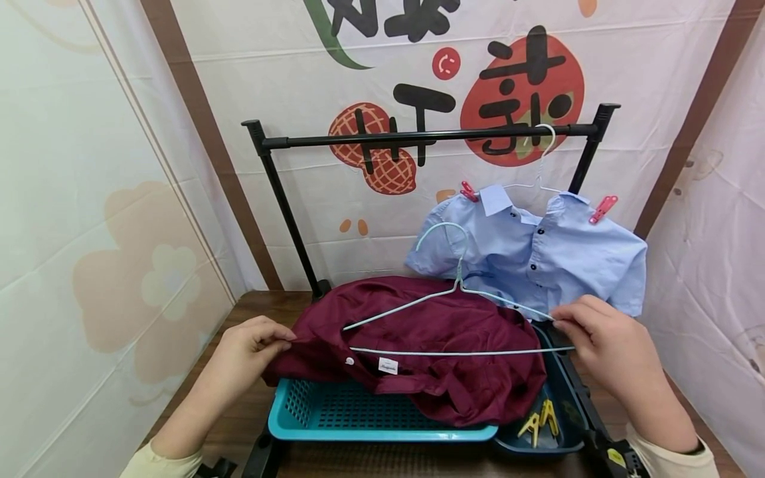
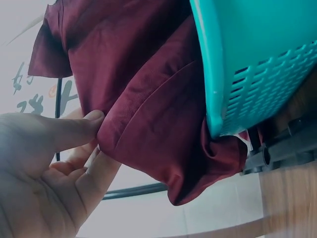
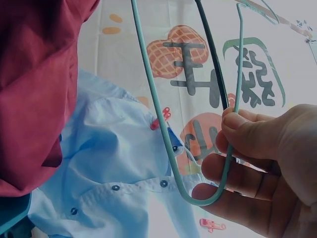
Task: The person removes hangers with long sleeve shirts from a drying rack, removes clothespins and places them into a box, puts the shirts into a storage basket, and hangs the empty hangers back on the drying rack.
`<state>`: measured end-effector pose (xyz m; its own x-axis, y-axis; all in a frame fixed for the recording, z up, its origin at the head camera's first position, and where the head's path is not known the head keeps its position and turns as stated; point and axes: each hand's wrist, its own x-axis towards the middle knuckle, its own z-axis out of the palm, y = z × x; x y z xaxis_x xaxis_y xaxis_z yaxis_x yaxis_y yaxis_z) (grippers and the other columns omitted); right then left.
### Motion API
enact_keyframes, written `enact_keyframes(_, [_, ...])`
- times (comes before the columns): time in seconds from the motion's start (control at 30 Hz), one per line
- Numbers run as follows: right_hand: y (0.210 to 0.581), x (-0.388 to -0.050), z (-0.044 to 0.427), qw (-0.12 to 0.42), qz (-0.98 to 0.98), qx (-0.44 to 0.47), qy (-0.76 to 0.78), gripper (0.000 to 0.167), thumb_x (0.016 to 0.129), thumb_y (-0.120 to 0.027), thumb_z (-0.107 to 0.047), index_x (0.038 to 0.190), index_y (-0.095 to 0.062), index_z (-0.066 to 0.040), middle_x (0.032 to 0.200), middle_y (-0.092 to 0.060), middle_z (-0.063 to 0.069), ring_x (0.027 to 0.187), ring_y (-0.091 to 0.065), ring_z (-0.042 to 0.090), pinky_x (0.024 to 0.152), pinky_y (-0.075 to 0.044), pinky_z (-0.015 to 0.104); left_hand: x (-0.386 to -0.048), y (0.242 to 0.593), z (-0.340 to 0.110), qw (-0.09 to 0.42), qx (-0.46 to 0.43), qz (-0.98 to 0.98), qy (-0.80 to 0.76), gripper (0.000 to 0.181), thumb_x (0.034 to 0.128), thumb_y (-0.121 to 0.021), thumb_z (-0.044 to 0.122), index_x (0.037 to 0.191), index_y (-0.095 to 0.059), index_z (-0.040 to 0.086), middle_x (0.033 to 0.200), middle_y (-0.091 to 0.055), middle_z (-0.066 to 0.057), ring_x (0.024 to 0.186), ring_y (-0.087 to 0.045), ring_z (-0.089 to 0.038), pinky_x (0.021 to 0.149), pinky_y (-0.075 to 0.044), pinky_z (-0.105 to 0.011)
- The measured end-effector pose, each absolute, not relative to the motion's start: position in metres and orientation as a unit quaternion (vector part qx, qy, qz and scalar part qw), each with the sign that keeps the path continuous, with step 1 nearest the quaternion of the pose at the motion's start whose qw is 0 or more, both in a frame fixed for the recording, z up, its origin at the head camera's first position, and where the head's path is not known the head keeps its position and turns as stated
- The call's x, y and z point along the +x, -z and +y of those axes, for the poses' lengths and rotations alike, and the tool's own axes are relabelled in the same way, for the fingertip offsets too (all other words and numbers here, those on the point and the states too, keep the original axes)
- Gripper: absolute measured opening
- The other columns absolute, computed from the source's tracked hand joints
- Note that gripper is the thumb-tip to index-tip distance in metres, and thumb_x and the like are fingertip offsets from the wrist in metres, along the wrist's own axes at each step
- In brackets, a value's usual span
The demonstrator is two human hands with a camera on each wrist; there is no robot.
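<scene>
A maroon shirt [image 1: 418, 318] lies heaped over a teal basket [image 1: 382, 433], its white label facing up. My left hand [image 1: 254, 345] pinches the shirt's edge at the left between thumb and fingers; the left wrist view shows the cloth [image 2: 143, 109] hanging from that pinch. In my right hand [image 1: 615, 358] is the right end of a light green wire hanger [image 1: 460, 285], held between thumb and fingers. The hanger's left end goes into the shirt's opening and is hidden by cloth. Its curved right corner [image 3: 198, 201] shows in the right wrist view.
Behind stands a black rack [image 1: 418, 137] with a light blue shirt [image 1: 538, 252] on a white hanger, red clips [image 1: 603, 209] at its shoulders. A dark blue tray [image 1: 538, 446] with yellow clips [image 1: 540, 421] sits right of the basket. Printed fabric encloses the wooden table [image 1: 263, 312].
</scene>
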<state>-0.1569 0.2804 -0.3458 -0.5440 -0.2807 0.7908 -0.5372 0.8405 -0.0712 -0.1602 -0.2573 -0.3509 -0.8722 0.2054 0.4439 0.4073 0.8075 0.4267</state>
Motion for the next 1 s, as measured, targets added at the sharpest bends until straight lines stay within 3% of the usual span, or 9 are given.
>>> enact_keyframes(0.57, [0.342, -0.155, 0.295, 0.429, -0.858, 0.232, -0.164, 0.028, 0.072, -0.086, 0.0, 0.093, -0.075, -0.014, 0.084, -0.065, -0.008, 0.065, -0.05, 0.005, 0.062, -0.042, 0.024, -0.161, 0.357, -0.268, 0.194, -0.157, -0.936, 0.248, 0.025, 0.0849, -0.082, 0.004, 0.09, -0.079, 0.028, 0.093, -0.07, 0.015, 0.087, -0.065, -0.004, 0.07, -0.053, -0.023])
enact_keyframes(1.0, [0.342, -0.153, 0.296, 0.432, -0.86, 0.222, -0.158, 0.026, 0.073, -0.086, -0.001, 0.092, -0.075, -0.014, 0.083, -0.064, -0.008, 0.063, -0.05, 0.006, 0.059, -0.041, 0.023, -0.154, 0.356, -0.251, 0.147, -0.182, -0.937, 0.259, 0.031, 0.0854, -0.078, -0.004, 0.09, -0.078, 0.026, 0.092, -0.069, 0.015, 0.083, -0.063, -0.003, 0.069, -0.054, -0.022])
